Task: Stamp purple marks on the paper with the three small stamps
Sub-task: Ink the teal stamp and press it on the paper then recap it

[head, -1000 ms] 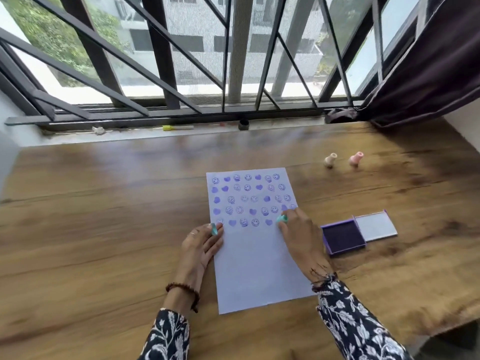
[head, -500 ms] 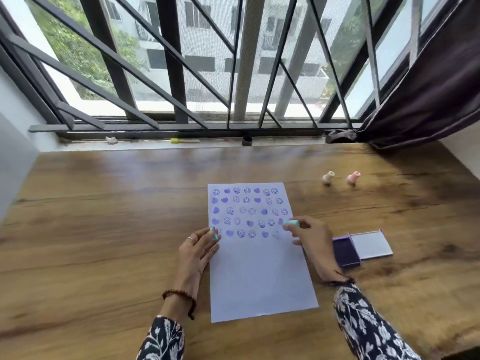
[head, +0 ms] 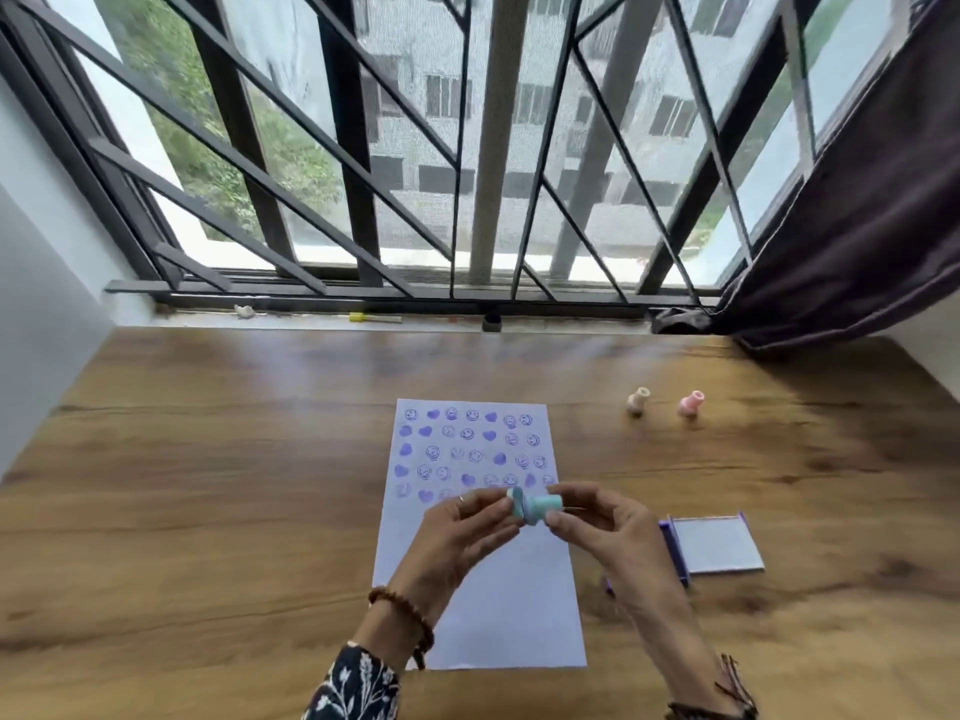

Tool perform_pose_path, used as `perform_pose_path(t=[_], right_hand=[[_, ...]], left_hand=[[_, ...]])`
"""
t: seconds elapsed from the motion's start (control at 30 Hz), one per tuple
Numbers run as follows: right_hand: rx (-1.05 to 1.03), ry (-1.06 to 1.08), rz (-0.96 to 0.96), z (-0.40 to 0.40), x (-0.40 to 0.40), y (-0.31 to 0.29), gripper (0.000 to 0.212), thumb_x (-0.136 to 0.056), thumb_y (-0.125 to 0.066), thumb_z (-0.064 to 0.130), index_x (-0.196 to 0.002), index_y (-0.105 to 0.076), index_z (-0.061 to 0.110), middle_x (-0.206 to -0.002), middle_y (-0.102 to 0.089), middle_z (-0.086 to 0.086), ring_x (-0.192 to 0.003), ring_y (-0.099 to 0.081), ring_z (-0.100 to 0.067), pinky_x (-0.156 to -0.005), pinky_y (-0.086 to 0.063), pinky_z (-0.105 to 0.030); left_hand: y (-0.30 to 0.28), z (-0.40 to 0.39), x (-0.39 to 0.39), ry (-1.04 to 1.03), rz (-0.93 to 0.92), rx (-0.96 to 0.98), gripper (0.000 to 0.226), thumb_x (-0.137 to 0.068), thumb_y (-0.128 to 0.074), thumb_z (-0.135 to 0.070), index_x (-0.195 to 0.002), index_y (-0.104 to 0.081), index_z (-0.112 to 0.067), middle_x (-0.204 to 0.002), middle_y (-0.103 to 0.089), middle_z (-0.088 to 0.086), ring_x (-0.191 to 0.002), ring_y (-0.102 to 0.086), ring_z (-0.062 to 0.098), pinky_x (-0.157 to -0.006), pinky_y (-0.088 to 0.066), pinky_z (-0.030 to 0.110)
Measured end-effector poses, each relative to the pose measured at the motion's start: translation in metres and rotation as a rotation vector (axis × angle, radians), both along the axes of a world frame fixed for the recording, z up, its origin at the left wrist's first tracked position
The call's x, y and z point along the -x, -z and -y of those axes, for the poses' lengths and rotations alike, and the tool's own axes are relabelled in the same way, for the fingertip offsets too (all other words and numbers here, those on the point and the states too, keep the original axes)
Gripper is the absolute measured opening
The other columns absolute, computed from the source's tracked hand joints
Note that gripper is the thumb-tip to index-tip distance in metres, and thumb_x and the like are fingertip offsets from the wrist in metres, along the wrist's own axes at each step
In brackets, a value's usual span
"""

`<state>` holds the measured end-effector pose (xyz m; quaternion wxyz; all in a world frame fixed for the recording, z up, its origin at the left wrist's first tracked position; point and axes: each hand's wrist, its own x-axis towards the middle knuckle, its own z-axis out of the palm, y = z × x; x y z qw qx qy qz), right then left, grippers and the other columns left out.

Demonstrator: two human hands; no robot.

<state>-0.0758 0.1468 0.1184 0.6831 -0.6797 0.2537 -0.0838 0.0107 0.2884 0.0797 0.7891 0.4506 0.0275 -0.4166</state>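
Observation:
A pale sheet of paper (head: pixel 493 605) lies on the wooden table, its upper part covered with rows of purple hearts and smiley marks. Both hands are raised over the paper's middle. My right hand (head: pixel 608 532) pinches a small teal stamp (head: pixel 543 507), held sideways. My left hand (head: pixel 462 537) pinches a teal cap (head: pixel 515 498) against the stamp's left end. A cream stamp (head: pixel 637 401) and a pink stamp (head: pixel 690 403) stand on the table at the right, beyond the paper. The open purple ink pad (head: pixel 675 550) is partly hidden behind my right hand.
The ink pad's lid (head: pixel 717 545) lies flat to the right of the paper. A barred window and sill run along the table's far edge, with a small dark object (head: pixel 491 322) on the sill. A dark curtain (head: pixel 857 241) hangs at the right.
My right hand lifted the teal stamp off the paper's right edge. My left hand left the paper with the cap. Both met above the sheet. The camera tilted up.

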Motion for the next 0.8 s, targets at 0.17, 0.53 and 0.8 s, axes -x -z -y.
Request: perform_pose_path(t=[0.17, 0.53, 0.8], right_hand=[[0.082, -0.05, 0.006, 0.025, 0.005, -0.006, 0.023, -0.07, -0.075, 0.004, -0.086, -0.073, 0.019, -0.083, -0.077, 0.004, -0.081, -0.07, -0.006, -0.069, -0.053, -0.012], [0.094, -0.082, 0.097, 0.071, 0.02, -0.005, 0.023, -0.07, -0.075, 0.005, -0.081, -0.073, 0.025, -0.083, -0.076, 0.009, -0.08, -0.071, -0.007, -0.069, -0.054, -0.013], [0.099, -0.072, 0.087, 0.098, 0.021, 0.0, 0.023, -0.065, -0.078, 0.005, -0.081, -0.075, 0.02, -0.078, -0.077, 0.003, -0.077, -0.072, -0.011, -0.07, -0.056, -0.018]], left_hand=[[-0.004, 0.023, 0.006, 0.031, 0.103, -0.061, 0.018, -0.06, -0.07, -0.016, -0.076, -0.075, -0.01, -0.077, -0.076, 0.003, -0.077, -0.071, 0.012, -0.063, -0.055, 0.013], [-0.007, 0.067, 0.01, 0.094, 0.257, -0.131, 0.017, -0.058, -0.072, -0.022, -0.074, -0.076, -0.016, -0.073, -0.076, -0.001, -0.076, -0.071, 0.013, -0.063, -0.054, 0.013], [-0.01, 0.09, 0.016, 0.088, 0.332, -0.155, 0.013, -0.057, -0.071, -0.017, -0.069, -0.075, -0.015, -0.069, -0.076, 0.0, -0.071, -0.071, 0.013, -0.061, -0.055, 0.014]])
